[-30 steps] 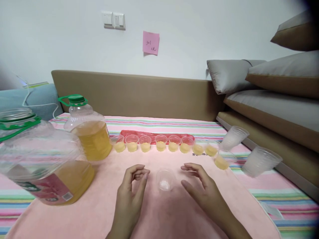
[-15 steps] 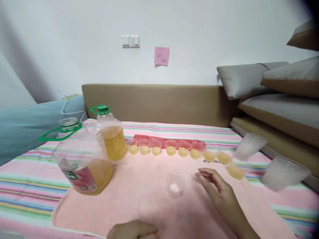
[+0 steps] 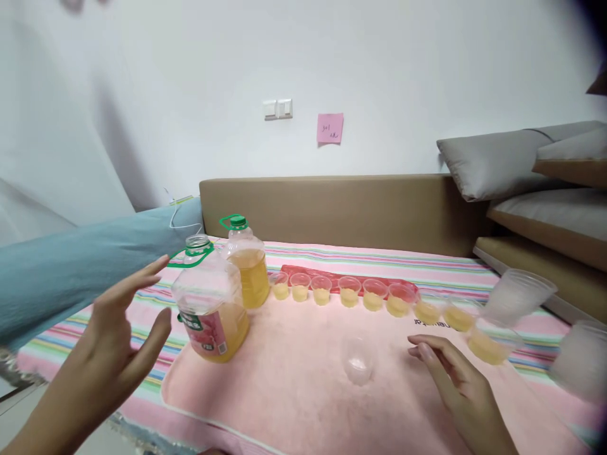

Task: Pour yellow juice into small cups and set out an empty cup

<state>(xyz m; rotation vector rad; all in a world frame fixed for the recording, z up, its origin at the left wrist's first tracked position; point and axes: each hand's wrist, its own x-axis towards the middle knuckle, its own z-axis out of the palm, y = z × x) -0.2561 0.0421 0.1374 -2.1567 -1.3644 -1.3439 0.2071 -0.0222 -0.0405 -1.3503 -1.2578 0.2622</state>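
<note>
Left of the open oil jug (image 3: 212, 303), from the head view, I see my left hand (image 3: 118, 341) raised with fingers spread wide, nearer than my right hand (image 3: 455, 379), which rests open just right of the empty cup (image 3: 358, 360); the jug stands upright.

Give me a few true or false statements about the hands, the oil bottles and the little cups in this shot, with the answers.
1. The left hand grips the uncapped bottle. False: it is open, beside the bottle, not touching it.
2. The bottle behind it has a green cap on. True.
3. The empty cup stands in front of the row of filled cups. True.
4. The right hand holds the empty cup. False: it rests on the pink towel beside the cup.
5. The note on the wall is blue. False: it is pink.
</note>
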